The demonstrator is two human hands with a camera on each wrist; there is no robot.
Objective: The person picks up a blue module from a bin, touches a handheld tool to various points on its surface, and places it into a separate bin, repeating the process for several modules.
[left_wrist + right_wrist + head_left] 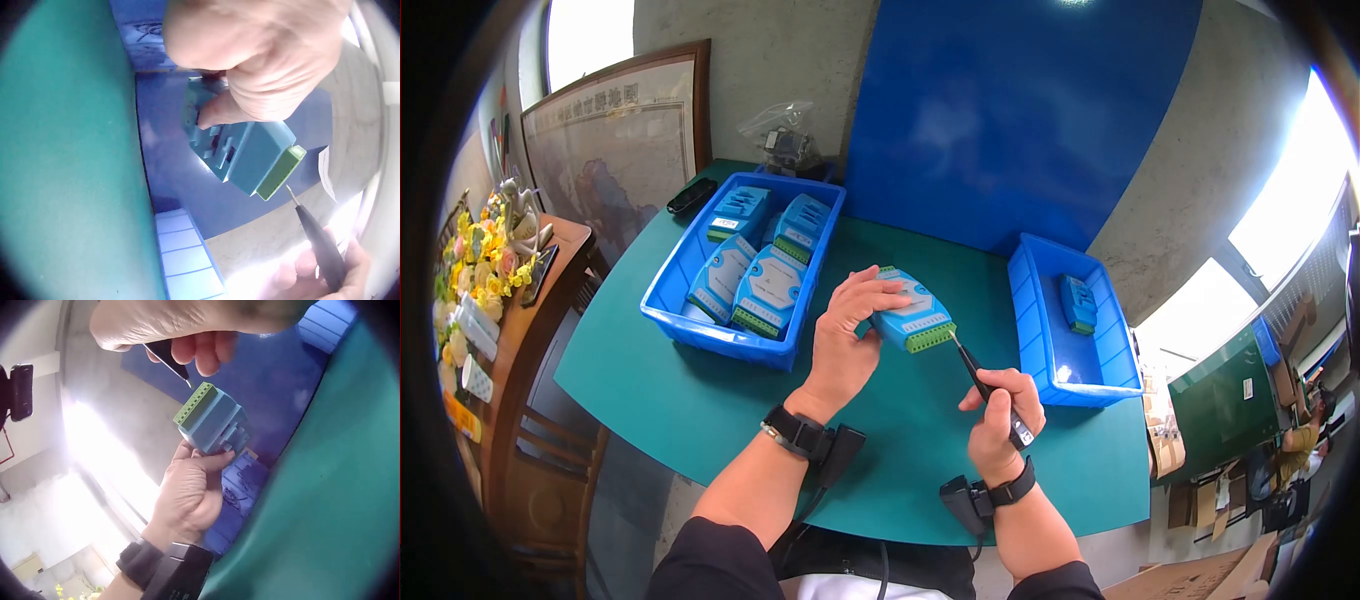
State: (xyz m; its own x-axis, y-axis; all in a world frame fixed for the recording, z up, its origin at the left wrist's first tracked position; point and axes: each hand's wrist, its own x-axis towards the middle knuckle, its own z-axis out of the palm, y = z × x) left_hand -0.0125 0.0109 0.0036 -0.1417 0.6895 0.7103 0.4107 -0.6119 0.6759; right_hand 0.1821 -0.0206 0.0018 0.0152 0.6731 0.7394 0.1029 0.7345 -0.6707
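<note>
My left hand (852, 325) grips a blue module (912, 308) with a white label face, holding it above the table. A green screw terminal block (931, 338) runs along the module's near end, and in the right wrist view the row of holes in that block (195, 405) shows. My right hand (1006, 415) holds a black screwdriver (980, 378), its handle between thumb and fingers. The screwdriver's thin metal tip is right at the corner of the terminal block. In the left wrist view, my thumb presses the module's clip side (219, 140).
A blue bin (662, 292) at the left holds several similar modules (772, 284). Another blue bin (1040, 345) at the right has one module (1078, 303) inside. Both stand on the green table (640, 385). Behind are a black object (691, 196) and a clear plastic bag (785, 135).
</note>
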